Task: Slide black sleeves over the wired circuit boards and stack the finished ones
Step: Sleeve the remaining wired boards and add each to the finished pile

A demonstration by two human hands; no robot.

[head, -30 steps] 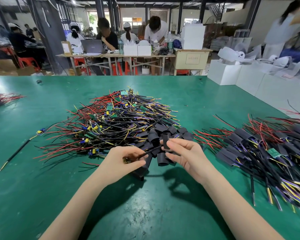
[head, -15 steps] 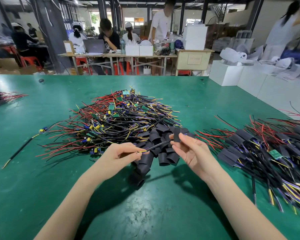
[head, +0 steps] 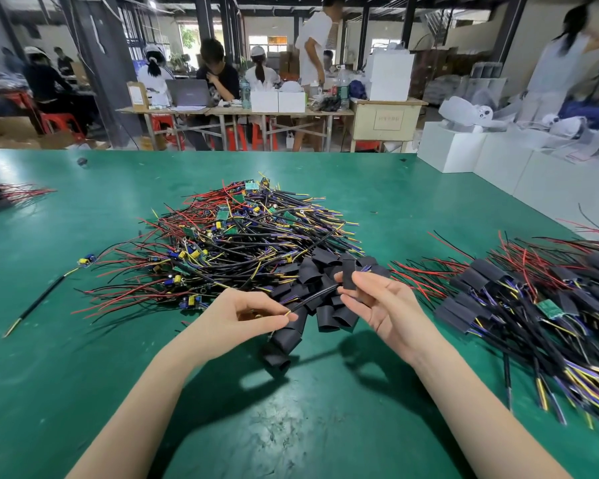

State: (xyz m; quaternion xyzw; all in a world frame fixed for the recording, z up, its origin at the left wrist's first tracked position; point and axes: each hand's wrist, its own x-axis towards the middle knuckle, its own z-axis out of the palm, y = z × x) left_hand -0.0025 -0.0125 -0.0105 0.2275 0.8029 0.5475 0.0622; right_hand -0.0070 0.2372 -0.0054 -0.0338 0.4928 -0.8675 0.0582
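- Sleeve (head: 349,275) pinched in right hand (head: 382,302) fingers; left hand (head: 248,314) fingers pinch the wire tip (head: 287,313).
- Next (my guess): slide sleeve along wire, toward the left fingers.

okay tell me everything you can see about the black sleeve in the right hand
The black sleeve is a short, matte, flattened tube, probably plastic or heat-shrink. It stands roughly upright, pinched in the grip of the right hand, above the loose sleeve pile on the green table. A black cable runs from its lower end toward the left hand, which pinches the cable's yellow-tipped end. Its inside is hidden.
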